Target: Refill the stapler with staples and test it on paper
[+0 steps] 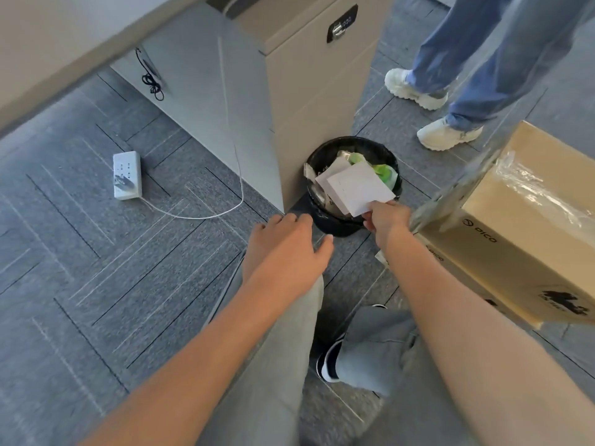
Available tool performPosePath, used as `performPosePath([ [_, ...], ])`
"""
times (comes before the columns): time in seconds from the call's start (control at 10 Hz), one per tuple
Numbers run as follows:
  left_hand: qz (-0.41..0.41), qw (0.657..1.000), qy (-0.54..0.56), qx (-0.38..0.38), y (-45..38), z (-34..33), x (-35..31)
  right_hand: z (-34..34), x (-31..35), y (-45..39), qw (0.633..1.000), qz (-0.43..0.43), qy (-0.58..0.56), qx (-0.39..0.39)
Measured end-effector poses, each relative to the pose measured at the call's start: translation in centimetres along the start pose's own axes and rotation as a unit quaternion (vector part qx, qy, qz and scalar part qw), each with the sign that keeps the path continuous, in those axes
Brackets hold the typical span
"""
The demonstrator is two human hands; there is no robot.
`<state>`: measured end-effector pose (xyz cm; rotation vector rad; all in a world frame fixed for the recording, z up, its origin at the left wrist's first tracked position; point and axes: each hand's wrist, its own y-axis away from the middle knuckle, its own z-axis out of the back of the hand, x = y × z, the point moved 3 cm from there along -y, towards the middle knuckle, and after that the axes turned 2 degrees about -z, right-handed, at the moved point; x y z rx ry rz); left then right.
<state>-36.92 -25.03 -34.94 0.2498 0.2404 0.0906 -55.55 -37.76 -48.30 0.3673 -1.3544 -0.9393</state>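
**Paper held over the bin, centre of frame**

Item 1. Your right hand (386,222), centre right: fingers curled, pinching the near corner of a white sheet of paper (359,188). The sheet sits over the open mouth of the bin; it looks roughly square, so no clear long axis, and it is turned diamond-wise, one corner toward your hand and the opposite corner toward the cabinet. More white paper lies under it.

Item 2. Your left hand (286,244), centre: fingers relaxed and spread, palm down, holding nothing, just left of the bin.

Item 3. Round black bin (328,225), centre: lined with a black bag, holding paper and green scraps. Its far rim is just beside the foot of the cabinet.

Item 4. Beige cabinet (309,91), upper centre: its corner edge stands directly behind the bin, closing that side.

Item 5. Cardboard box (521,226), right: its near corner is just beside your right wrist, leaving a narrow gap on that side.

Item 6. Grey carpet (96,268), left half: open room here, apart from a white power strip (127,175) and its cord, well apart from your hands.

Item 7. Another person's legs and white shoes (447,133), upper right, beyond the box.
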Motion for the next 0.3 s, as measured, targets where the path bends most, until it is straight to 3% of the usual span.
performPosePath([
  [0.2, 0.005, 1.000, -0.009, -0.007, 0.0, 0.2, -0.3, -2.2, 0.5, -2.3, 1.000, -0.009, 0.024, -0.012],
  [0.3, 0.008, 1.000, -0.001, -0.016, -0.2, 0.1, -0.3, -2.6, 0.1, -2.2, 0.999, -0.023, 0.045, 0.019],
])
